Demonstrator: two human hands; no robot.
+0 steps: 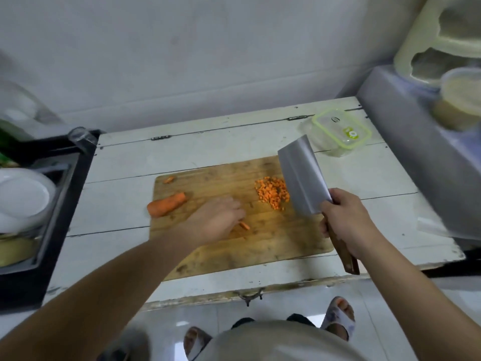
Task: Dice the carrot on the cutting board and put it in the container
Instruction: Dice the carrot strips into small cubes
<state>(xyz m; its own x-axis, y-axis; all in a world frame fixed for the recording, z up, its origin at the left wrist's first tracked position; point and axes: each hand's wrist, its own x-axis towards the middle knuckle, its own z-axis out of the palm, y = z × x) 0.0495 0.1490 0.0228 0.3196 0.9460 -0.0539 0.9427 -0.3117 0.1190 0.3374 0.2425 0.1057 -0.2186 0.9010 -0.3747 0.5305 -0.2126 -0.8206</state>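
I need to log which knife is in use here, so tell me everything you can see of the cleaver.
The cleaver has a broad, rectangular blade of plain grey metal and a dark brown handle that looks like wood. The right hand grips the handle just behind the blade, and the handle's butt sticks out below the hand. The blade is raised and tilted, pointing away from the person, above the right end of the cutting board, beside the pile of diced carrot. Whether its edge touches the board cannot be told.
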